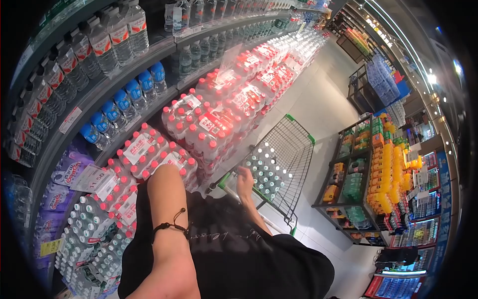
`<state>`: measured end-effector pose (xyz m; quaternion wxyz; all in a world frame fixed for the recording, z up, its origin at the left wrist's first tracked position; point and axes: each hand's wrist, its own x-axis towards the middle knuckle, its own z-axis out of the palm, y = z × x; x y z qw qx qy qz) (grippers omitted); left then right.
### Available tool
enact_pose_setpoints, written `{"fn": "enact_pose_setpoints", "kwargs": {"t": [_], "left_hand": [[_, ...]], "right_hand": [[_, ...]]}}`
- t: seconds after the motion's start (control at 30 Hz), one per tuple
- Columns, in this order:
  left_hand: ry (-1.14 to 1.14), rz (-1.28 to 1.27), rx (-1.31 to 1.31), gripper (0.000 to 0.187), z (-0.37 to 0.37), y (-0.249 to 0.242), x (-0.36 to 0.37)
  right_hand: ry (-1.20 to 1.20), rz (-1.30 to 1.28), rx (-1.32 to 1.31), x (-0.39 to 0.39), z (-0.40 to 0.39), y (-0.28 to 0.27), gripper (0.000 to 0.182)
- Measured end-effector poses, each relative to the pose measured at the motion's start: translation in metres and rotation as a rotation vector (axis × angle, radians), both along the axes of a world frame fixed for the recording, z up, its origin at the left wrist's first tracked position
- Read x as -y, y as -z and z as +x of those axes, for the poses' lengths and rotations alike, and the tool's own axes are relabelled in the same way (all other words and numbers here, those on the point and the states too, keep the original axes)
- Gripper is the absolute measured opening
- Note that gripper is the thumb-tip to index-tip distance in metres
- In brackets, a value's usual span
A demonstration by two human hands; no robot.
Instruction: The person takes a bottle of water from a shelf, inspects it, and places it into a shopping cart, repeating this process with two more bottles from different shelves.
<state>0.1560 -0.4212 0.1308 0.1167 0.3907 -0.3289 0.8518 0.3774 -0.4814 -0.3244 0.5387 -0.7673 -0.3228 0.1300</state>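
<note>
As I judged it, the step in hand was a reach toward a pack of red-capped bottles [175,155], and the next move called for a sure hold on its wrap before any lift. That pack lay among others like it, below the front edge of the shelf [143,120], right by the left hand [167,184]; the fingers were hidden, so I couldn't tell whether they grasped anything. The right hand [244,183] was at the near-left corner of the shopping cart [294,144], fingers partly curled, though whether it gripped the cart I couldn't tell. Inside the cart, white-capped bottles [268,172] stood toward its near edge, short of the far green corners and just beyond that right hand.
</note>
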Motion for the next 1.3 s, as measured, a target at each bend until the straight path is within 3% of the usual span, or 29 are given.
{"fn": "enact_pose_setpoints", "kwargs": {"t": [0.13, 0.17, 0.27, 0.37, 0.57, 0.67, 0.73, 0.77, 0.83, 0.87, 0.93, 0.97, 1.03, 1.07, 1.13, 1.23, 1.3], "left_hand": [[-0.052, -0.068, -0.061, 0.033, -0.036, 0.013, 0.006], [0.012, -0.050, -0.060, 0.033, -0.053, 0.011, 0.011], [-0.064, -0.086, -0.081, 0.032, -0.045, 0.012, 0.005], [0.012, -0.065, -0.091, 0.031, -0.071, 0.018, 0.014], [0.054, -0.075, -0.049, 0.031, -0.073, 0.019, 0.015], [-0.045, -0.116, -0.017, 0.033, -0.051, 0.013, 0.008], [0.008, -0.048, 0.024, 0.035, -0.023, 0.001, 0.009], [0.145, 0.029, 0.021, 0.035, -0.014, -0.005, 0.013], [0.227, 0.034, -0.071, 0.036, -0.026, 0.000, 0.022], [0.173, -0.038, -0.160, 0.036, -0.060, 0.013, 0.031], [0.117, -0.075, -0.174, 0.037, -0.061, 0.007, 0.034], [0.117, -0.043, -0.097, 0.037, -0.050, 0.010, 0.038], [-0.132, 0.017, 0.305, 0.037, -0.036, -0.010, 0.016], [-0.386, 0.052, 0.628, 0.037, -0.042, -0.035, -0.003], [-0.472, 0.067, 0.674, 0.037, -0.033, -0.042, -0.004], [-0.032, -0.030, -0.033, 0.039, -0.010, -0.009, 0.030], [0.094, -0.061, -0.251, 0.039, -0.043, 0.006, 0.049]], "right_hand": [[-0.008, -0.018, 0.040, 0.001, -0.007, 0.020, 0.032], [-0.012, -0.030, 0.031, -0.003, -0.017, -0.006, 0.032], [-0.011, -0.062, 0.003, 0.001, -0.017, 0.016, 0.033], [-0.008, -0.047, 0.019, 0.001, -0.020, 0.026, 0.029], [-0.021, -0.039, -0.038, 0.012, -0.027, 0.029, 0.027], [-0.048, -0.044, 0.030, 0.017, -0.013, 0.041, 0.027], [-0.070, -0.060, 0.046, 0.010, -0.006, 0.038, 0.027], [-0.083, -0.081, 0.026, 0.008, -0.003, 0.039, 0.028], [-0.113, -0.113, 0.007, 0.006, 0.002, 0.042, 0.028], [-0.129, -0.122, 0.006, 0.002, 0.001, 0.039, 0.027], [-0.169, -0.134, -0.009, -0.007, 0.001, 0.036, 0.027], [-0.192, -0.140, -0.020, -0.009, 0.003, 0.039, 0.026], [-0.238, -0.141, -0.030, -0.012, 0.010, 0.044, 0.026], [-0.263, -0.134, -0.030, -0.015, 0.013, 0.048, 0.026], [-0.311, -0.141, -0.040, -0.025, 0.016, 0.052, 0.025], [-0.374, -0.181, -0.084, -0.035, 0.014, 0.056, 0.025], [-0.419, -0.191, -0.121, -0.042, 0.011, 0.059, 0.025]]}}
